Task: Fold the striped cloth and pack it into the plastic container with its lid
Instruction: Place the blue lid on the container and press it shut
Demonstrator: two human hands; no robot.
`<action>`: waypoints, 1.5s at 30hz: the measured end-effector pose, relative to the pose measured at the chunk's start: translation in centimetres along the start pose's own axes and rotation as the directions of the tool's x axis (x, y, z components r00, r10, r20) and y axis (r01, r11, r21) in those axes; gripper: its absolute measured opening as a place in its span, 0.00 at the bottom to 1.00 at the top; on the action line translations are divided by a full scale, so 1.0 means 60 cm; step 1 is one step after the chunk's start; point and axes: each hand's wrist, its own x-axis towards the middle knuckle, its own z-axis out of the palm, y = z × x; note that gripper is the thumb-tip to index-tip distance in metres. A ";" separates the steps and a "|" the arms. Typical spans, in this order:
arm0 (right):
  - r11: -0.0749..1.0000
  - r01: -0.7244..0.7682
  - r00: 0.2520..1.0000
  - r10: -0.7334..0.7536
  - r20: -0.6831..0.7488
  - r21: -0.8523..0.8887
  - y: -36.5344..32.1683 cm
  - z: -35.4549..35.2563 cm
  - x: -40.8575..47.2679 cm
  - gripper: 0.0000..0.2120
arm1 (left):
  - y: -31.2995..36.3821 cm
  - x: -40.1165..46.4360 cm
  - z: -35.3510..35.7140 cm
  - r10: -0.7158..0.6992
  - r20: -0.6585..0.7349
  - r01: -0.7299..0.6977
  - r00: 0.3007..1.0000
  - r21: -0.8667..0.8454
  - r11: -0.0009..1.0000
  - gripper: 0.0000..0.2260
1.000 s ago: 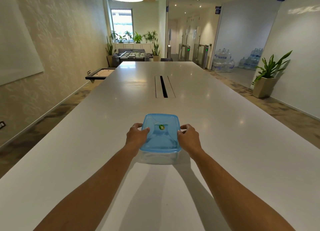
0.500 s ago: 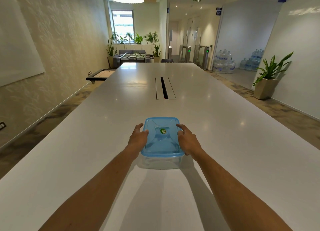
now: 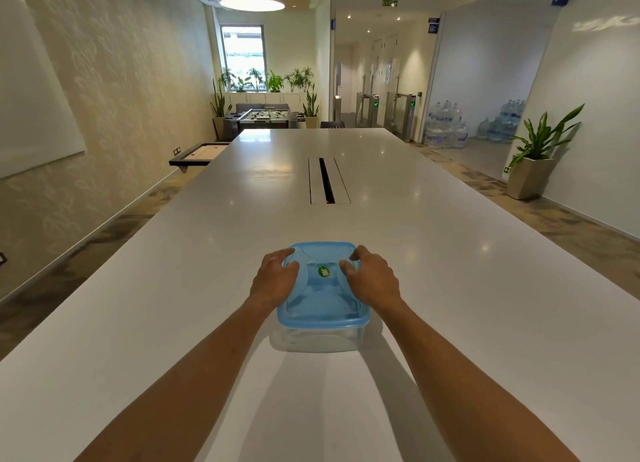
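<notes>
A clear plastic container (image 3: 318,339) stands on the white table (image 3: 467,288) right in front of me, with its blue lid (image 3: 322,304) on top. A green sticker (image 3: 324,272) marks the lid's middle. My left hand (image 3: 275,279) lies over the lid's left side, fingers curled onto its far left corner. My right hand (image 3: 373,279) mirrors it on the right side, fingers bent onto the lid top. Through the clear front wall I see nothing striped; the striped cloth is not in view.
The long table runs away from me, with a cable slot (image 3: 327,181) along its middle beyond the container. A potted plant (image 3: 533,157) stands on the floor at the right, and a small side table (image 3: 199,153) at the left.
The container has come nearer to me. Both hands have shifted from its side edges up onto the lid, fingers now curled over the top.
</notes>
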 end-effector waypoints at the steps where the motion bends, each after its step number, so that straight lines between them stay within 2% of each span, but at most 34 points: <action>1: 1.000 0.011 1.000 -0.011 -0.008 -0.008 0.000 0.001 0.005 0.18 | 0.000 0.003 0.000 0.013 -0.018 -0.013 1.000 0.026 1.000 0.19; 7: 0.999 0.041 0.996 -0.042 -0.081 -0.024 -0.006 0.002 0.033 0.09 | 0.010 0.040 0.005 0.085 -0.135 -0.068 0.987 0.125 0.990 0.06; 11: 0.999 -0.006 0.997 0.009 -0.081 0.037 0.000 0.006 0.054 0.11 | 0.009 0.062 0.006 0.050 -0.186 -0.038 0.981 0.067 0.997 0.08; 13: 0.996 -0.035 0.999 0.035 -0.005 0.080 0.004 0.007 0.066 0.11 | 0.005 0.071 0.007 0.017 -0.149 -0.026 0.989 -0.057 0.998 0.10; 15: 0.987 -0.069 0.993 0.055 0.102 0.141 0.005 0.001 0.078 0.16 | 0.001 0.079 0.007 -0.015 -0.067 0.005 0.998 -0.141 0.990 0.14; 17: 0.964 -0.144 0.975 0.100 0.200 0.223 0.004 -0.003 0.087 0.18 | -0.001 0.086 0.009 -0.061 0.021 0.064 0.998 -0.205 0.977 0.13; 19: 0.953 -0.169 0.973 0.121 0.197 0.252 0.003 0.000 0.094 0.15 | -0.003 0.093 0.012 -0.072 0.036 0.078 0.997 -0.214 0.974 0.11; 22: 0.940 -0.181 0.981 0.152 0.121 0.288 0.001 0.011 0.107 0.14 | -0.003 0.102 0.013 -0.093 0.012 0.094 0.996 -0.199 0.975 0.09; 25: 0.856 -0.285 0.958 0.232 0.171 0.432 0.004 0.020 0.117 0.17 | -0.006 0.110 0.019 -0.175 -0.005 0.166 0.985 -0.284 0.944 0.11; 27: 0.755 -0.368 0.929 0.283 0.237 0.543 0.009 0.029 0.121 0.19 | -0.011 0.114 0.022 -0.236 0.012 0.227 0.972 -0.331 0.916 0.14; 30: 0.595 -0.411 0.911 0.303 0.280 0.691 0.013 0.035 0.124 0.16 | -0.018 0.119 0.023 -0.295 0.065 0.296 0.953 -0.385 0.874 0.19; 32: 0.537 -0.421 0.904 0.316 0.288 0.731 0.010 0.035 0.127 0.15 | -0.020 0.119 0.024 -0.292 0.068 0.295 0.954 -0.402 0.867 0.20; 39: 0.531 -0.399 0.911 0.326 0.254 0.747 0.006 0.039 0.130 0.12 | -0.016 0.121 0.025 -0.286 0.080 0.294 0.955 -0.397 0.869 0.20; 45: 0.598 -0.396 0.904 0.385 0.183 0.697 0.013 0.046 0.129 0.13 | -0.015 0.120 0.027 -0.261 0.051 0.261 0.964 -0.354 0.898 0.15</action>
